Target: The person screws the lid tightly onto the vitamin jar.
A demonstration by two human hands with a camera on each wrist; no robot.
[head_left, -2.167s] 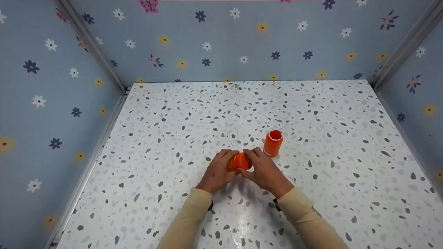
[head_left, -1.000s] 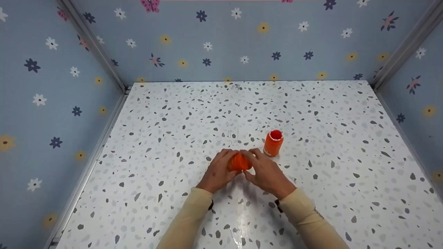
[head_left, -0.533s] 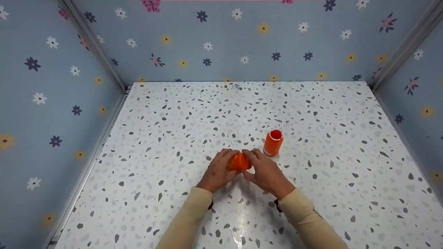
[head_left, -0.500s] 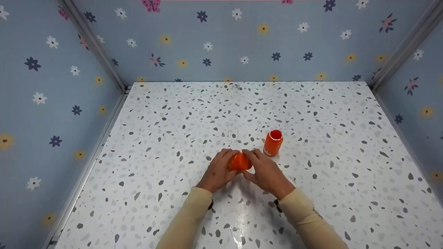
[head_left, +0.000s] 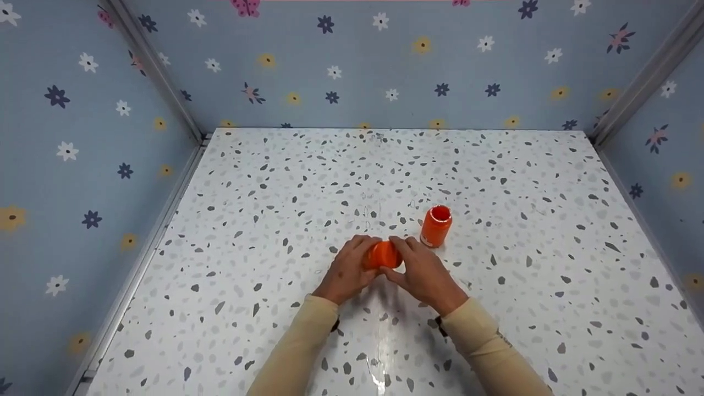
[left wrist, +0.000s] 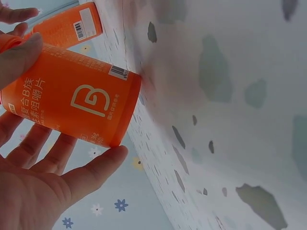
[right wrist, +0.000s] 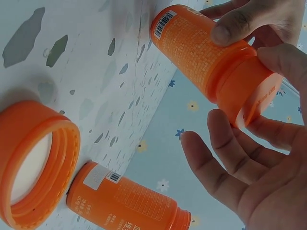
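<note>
An orange pill bottle (left wrist: 72, 91) with pale printing and a barcode is held at a tilt between my two hands, close over the table. My left hand (head_left: 345, 270) grips its body, thumb on one side and fingers on the other. On the bottle's end sits an orange cap (right wrist: 247, 91), pinched by the thumb and index finger of my right hand (head_left: 426, 272); the other right fingers spread loosely. A second orange bottle (head_left: 436, 226) stands upright, uncapped, just beyond my right hand. In the right wrist view a loose orange cap (right wrist: 41, 165) shows its threaded inside; my right hand hides it from the head view.
The speckled white table (head_left: 308, 181) reaches back to a blue flowered wall (head_left: 363, 55). Similar panels rise at the left (head_left: 71, 181) and right (head_left: 671, 137), joined by grey metal corner posts (head_left: 159, 71).
My right thumb and fingers have shifted round the held bottle's cap and back. The left hand, the held bottle and the standing bottle keep their places; the head view has tilted slightly.
</note>
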